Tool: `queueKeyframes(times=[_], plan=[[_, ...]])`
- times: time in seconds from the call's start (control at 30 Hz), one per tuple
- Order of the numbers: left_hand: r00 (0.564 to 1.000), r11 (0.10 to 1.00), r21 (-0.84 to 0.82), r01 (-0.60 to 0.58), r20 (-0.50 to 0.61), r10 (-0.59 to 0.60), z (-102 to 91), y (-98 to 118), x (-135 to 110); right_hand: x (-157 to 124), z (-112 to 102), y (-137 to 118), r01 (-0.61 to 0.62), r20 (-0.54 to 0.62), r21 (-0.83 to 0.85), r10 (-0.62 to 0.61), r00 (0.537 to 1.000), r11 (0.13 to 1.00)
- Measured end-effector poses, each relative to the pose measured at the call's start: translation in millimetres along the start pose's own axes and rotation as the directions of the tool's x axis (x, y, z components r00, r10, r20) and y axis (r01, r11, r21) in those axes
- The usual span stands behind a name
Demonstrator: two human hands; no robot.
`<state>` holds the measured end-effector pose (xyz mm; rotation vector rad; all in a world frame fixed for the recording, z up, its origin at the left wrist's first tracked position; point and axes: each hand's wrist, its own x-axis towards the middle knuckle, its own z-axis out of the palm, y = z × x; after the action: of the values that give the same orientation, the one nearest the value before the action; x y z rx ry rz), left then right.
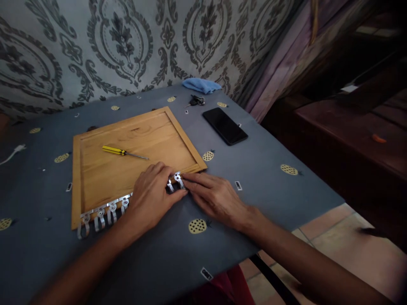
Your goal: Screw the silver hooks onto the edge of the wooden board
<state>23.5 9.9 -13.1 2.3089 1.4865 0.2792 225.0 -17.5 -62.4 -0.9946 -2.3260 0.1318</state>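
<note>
The left hand (154,192) grips the metal hook rail (112,206) along the wooden panel's (95,178) near edge, hiding the rail's middle. The right hand's (219,197) fingertips meet its right end; whether they pinch, I cannot tell. Far left, a white cable (14,153) is cut off.

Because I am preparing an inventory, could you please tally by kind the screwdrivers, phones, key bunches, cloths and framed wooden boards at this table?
Framed wooden board: 1
Screwdriver: 1
Phone: 1
Key bunch: 1
Cloth: 1
Total: 5
</note>
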Motion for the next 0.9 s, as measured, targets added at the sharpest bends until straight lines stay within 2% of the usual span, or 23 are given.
queueKeyframes(times=[0.67, 0.9], plan=[[0.999, 1.000, 0.021, 0.008, 0.038, -0.009, -0.1, 0.7, 1.1, 1.5, -4.6, -2.0, -0.033, 0.088, 0.079, 0.026, 0.996, 0.996], [0.998, 1.000, 0.000, 0.009, 0.063, -0.009, -1.6, 0.7, 2.4, 1.9, -3.2, -1.8, -0.023, 0.063, 0.065, 0.019, 0.998, 0.998]])
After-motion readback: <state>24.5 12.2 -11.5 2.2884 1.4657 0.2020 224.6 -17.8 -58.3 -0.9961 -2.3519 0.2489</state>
